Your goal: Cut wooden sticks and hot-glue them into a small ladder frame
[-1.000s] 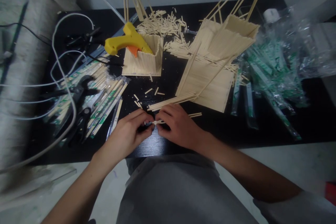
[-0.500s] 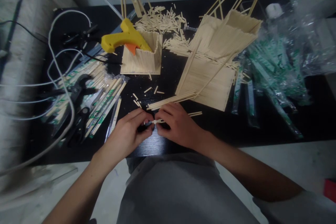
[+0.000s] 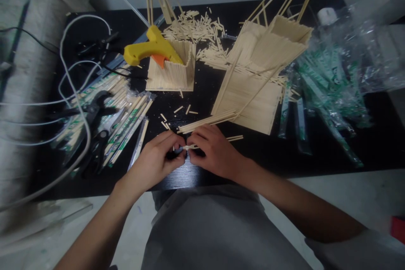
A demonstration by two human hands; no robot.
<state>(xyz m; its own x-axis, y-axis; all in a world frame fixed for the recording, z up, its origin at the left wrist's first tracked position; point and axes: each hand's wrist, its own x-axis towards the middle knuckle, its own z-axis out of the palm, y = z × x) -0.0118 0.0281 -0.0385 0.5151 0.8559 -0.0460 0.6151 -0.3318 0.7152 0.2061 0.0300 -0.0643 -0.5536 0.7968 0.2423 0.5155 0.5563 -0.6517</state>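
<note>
My left hand (image 3: 161, 153) and my right hand (image 3: 217, 149) are close together above the front of the black table, fingers pinched. Between them runs a thin pair of wooden chopsticks (image 3: 234, 138), whose two free ends stick out past my right hand. At the left fingertips the piece looks pale and bluish, perhaps plastic wrapping; it is too small and covered to tell. Just beyond the fingers lies a small bundle of loose wooden sticks (image 3: 205, 120). Short cut stick pieces (image 3: 179, 109) are scattered behind my left hand.
A yellow glue gun (image 3: 153, 48) rests in a box built of sticks (image 3: 172, 71). Right of it stands a larger stick structure (image 3: 249, 93). Wrapped chopsticks (image 3: 129, 126), pliers (image 3: 95, 107) and white cables (image 3: 85, 124) lie left; plastic wrappers (image 3: 329, 80) lie right. Stick offcuts (image 3: 196, 25) are heaped behind.
The view has shifted very slightly. Both hands stay in the same place with the same pinch on the chopsticks.
</note>
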